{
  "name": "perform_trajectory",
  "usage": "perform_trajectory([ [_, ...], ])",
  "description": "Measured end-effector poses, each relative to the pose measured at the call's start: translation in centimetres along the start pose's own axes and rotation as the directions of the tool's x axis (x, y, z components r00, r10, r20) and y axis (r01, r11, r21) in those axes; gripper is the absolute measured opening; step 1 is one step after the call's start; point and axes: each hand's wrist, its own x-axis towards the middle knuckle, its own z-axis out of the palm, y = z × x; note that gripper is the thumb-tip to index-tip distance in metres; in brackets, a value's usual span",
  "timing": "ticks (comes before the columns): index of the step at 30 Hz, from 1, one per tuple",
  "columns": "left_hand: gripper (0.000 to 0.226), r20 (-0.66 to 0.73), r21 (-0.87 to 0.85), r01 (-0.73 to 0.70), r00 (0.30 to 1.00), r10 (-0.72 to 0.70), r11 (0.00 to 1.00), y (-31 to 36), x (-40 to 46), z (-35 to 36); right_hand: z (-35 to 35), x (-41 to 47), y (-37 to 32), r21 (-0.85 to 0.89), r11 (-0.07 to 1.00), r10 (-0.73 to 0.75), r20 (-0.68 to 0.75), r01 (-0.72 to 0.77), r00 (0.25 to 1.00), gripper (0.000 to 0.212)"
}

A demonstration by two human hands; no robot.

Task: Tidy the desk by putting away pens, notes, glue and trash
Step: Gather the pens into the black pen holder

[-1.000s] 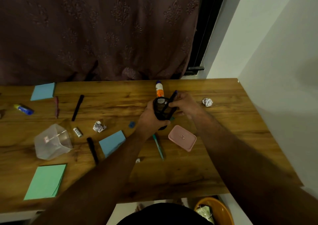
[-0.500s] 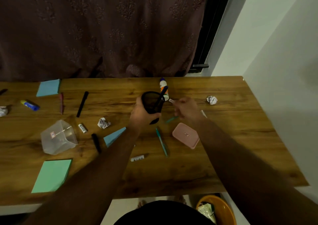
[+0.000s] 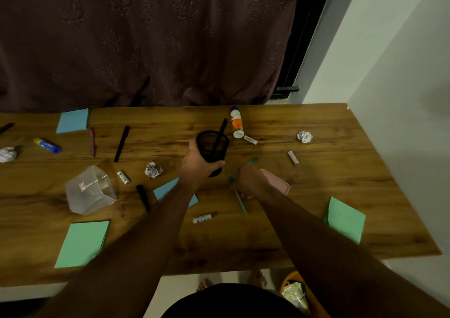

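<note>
A: Mesh, black — pen cup [image 3: 212, 147], gripped round its lower half by the left hand [image 3: 198, 164], lifted off the desk [image 3: 341, 176] and tilted slightly. One dark pen [image 3: 220, 135] already stands in it.

B: Right hand?

A: Right hand [image 3: 250, 180] is down on the desk at 5 o'clock of the cup, over a teal pen [image 3: 252, 161] whose tip pokes out at 12 o'clock of the knuckles. Motion-blurred; can't tell if the fingers have closed on it or are only touching.

B: Second teal pen?

A: Yes, lower teal pen [image 3: 241, 202] lies flat at 6 o'clock of that hand, just beside the wrist. Pink case [image 3: 280, 184] sits at 3 o'clock, partly under the hand.

B: Handling?

A: Pens: light, stiff, smooth barrel, likely to roll on the wood. Pinch mid-barrel with thumb and two fingers, then drop tip-first. Cup is light and rigid; the mesh gives grip, so the low hold looks fine, but tilt risks the loaded pen sliding out.

B: Leftovers?

A: Plenty. Glue bottle [image 3: 236, 125] at 1 o'clock of the cup, black marker [image 3: 121, 143] at 9 o'clock, crumpled paper [image 3: 304, 137] at 3 o'clock, and green notes [image 3: 82, 243] at 7 o'clock.
</note>
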Motion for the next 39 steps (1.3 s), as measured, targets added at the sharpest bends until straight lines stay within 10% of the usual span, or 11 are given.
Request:
perform_trajectory([
  [6,0.100,0.005,-0.002,-0.023,1.000,0.023,1.000,0.0,-0.4,0.0,-3.6,-2.2,0.6,0.582,0.813,-0.009,-0.015,0.016,1.000,0.012],
  [12,0.102,0.024,-0.010,-0.033,0.999,0.033,0.999,0.5,-0.8,0.2,-7.8,-4.3,1.3,0.760,0.635,-0.097,-0.102,0.140,0.990,0.014],
  [29,0.101,0.072,-0.051,-0.089,0.993,0.092,0.995,1.1,-0.9,1.1,-9.5,-4.8,-3.2,0.815,0.368,-0.040,-0.467,0.448,0.883,0.018],
  [39,0.100,0.071,-0.054,-0.069,0.995,0.073,0.996,1.2,-0.6,1.1,-9.6,-4.2,-4.9,0.777,0.392,0.032,-0.546,0.492,0.837,0.014],
])
